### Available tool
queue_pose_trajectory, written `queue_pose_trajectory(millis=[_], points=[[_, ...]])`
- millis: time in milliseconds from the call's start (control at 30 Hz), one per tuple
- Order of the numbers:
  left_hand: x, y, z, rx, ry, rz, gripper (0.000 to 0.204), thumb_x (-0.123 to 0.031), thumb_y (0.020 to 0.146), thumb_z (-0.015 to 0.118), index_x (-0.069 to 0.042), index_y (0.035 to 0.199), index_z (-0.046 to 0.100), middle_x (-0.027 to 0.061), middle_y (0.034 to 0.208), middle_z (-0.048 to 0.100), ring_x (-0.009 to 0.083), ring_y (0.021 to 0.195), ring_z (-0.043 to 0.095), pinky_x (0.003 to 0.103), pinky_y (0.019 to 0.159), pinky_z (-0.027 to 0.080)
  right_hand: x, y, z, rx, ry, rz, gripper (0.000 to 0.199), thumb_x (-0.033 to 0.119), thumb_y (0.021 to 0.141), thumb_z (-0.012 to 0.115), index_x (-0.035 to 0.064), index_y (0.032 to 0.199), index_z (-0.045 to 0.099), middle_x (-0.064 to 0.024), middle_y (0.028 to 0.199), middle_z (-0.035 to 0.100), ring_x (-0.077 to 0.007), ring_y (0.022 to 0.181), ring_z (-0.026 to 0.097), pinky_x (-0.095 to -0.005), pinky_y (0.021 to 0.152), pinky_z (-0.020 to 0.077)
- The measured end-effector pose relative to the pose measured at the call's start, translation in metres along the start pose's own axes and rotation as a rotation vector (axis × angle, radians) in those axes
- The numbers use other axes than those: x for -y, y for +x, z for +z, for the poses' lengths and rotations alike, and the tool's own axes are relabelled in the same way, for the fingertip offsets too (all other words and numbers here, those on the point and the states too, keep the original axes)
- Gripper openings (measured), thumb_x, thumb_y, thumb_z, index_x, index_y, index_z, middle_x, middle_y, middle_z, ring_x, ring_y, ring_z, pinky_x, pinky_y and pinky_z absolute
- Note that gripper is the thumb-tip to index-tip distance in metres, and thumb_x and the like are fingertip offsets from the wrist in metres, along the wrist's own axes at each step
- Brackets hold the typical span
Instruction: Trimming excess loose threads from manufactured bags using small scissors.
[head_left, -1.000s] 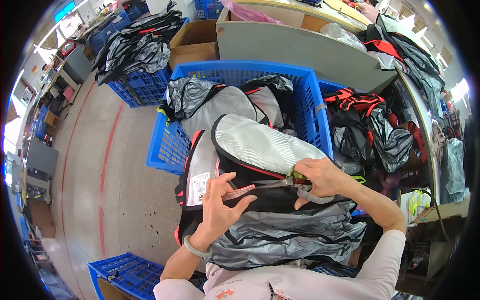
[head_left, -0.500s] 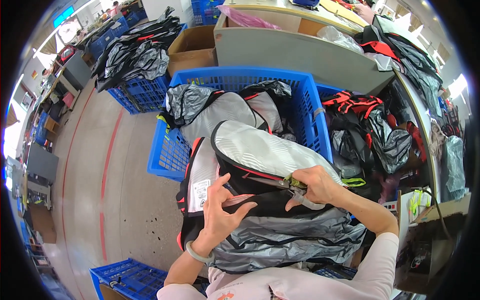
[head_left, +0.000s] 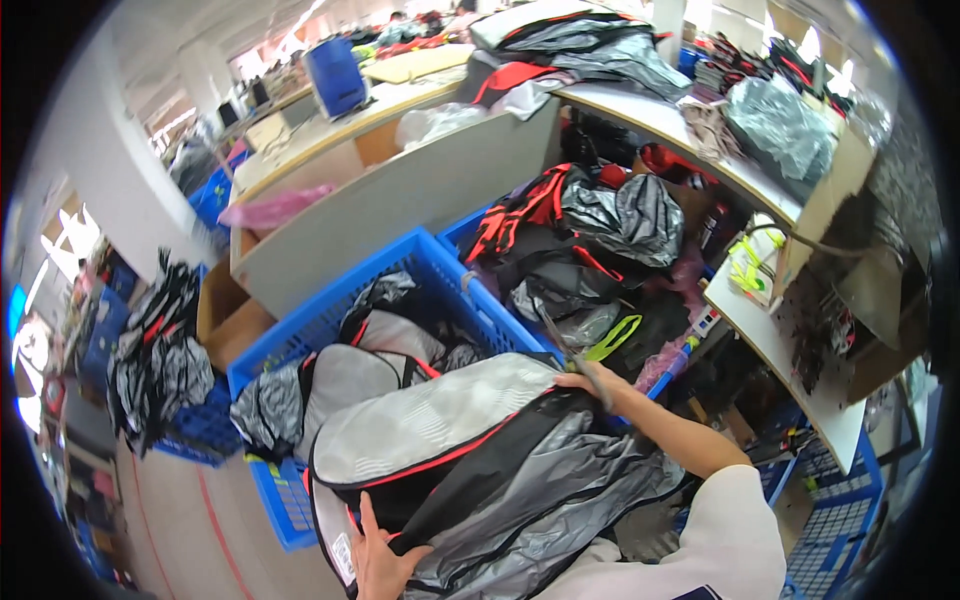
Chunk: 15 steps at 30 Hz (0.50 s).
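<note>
Before me lies a large bag (head_left: 535, 490) of crinkled silver and black fabric, with a pale padded panel (head_left: 430, 415) edged in black and red. My left hand (head_left: 385, 562) is at the black opening beside a white label, its index finger stretched out and its thumb spread apart. At the far right end of the pale panel is my right hand (head_left: 590, 384), closed round a pair of scissors (head_left: 562, 345). Their grey handle loops by the palm and the blades point up and away from the bag.
Under the bag's far side stands a blue crate (head_left: 335, 308) holding similar bags. Beside it, another crate holds red, black and silver pieces (head_left: 625, 215). A grey-sided table (head_left: 400, 200) runs behind, and a white shelf board (head_left: 775, 345) juts in at right.
The view has swung right. My right hand with the scissors has moved from the bag's opening to the panel's far right end. My left hand stays by the opening.
</note>
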<state>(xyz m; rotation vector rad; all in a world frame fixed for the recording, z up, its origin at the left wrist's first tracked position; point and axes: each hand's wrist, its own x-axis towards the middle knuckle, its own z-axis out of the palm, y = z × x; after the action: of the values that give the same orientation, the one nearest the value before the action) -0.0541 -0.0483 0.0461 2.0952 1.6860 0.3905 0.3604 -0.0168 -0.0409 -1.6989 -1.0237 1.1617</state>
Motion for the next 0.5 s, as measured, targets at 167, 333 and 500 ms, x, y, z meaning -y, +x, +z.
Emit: queue_pose_trajectory(millis=[167, 333, 500], points=[[0.03, 0.051, -0.024, -0.137, 0.001, 0.131, 0.081, -0.015, 0.049, 0.083, -0.003, 0.124, 0.054, 0.0198, 0.097, 0.065, 0.0315, 0.075, 0.064, 0.038, 0.068, 0.05, 0.026, 0.045, 0.029, -0.103, 0.586, -0.249, 0.022, 0.01, 0.069, 0.073, 0.0074, 0.078, 0.052, -0.0007, 0.071, 0.051, -0.0098, 0.064, 0.05, -0.0262, 0.059, 0.0419], [-0.065, 0.125, -0.108, -0.426, 0.312, 0.396, 0.048, -0.009, 0.066, 0.073, -0.003, 0.112, 0.06, 0.0189, 0.091, 0.065, 0.0363, 0.081, 0.061, 0.042, 0.07, 0.047, 0.154, 0.072, -0.033, -0.201, 0.623, -0.611, 0.017, 0.005, 0.063, 0.071, 0.0071, 0.073, 0.056, -0.0016, 0.07, 0.057, -0.0112, 0.061, 0.052, -0.0293, 0.055, 0.0444], [-0.218, 0.225, -0.142, -0.933, 0.335, 1.041, 0.042, -0.001, 0.065, 0.063, -0.013, 0.105, 0.064, 0.0118, 0.074, 0.063, 0.0298, 0.064, 0.061, 0.039, 0.057, 0.046, 0.227, 0.034, -0.234, -0.769, 0.204, -0.76, 0.021, 0.021, 0.072, 0.065, 0.0063, 0.087, 0.066, -0.0038, 0.083, 0.062, -0.0134, 0.076, 0.056, -0.0286, 0.071, 0.045]])
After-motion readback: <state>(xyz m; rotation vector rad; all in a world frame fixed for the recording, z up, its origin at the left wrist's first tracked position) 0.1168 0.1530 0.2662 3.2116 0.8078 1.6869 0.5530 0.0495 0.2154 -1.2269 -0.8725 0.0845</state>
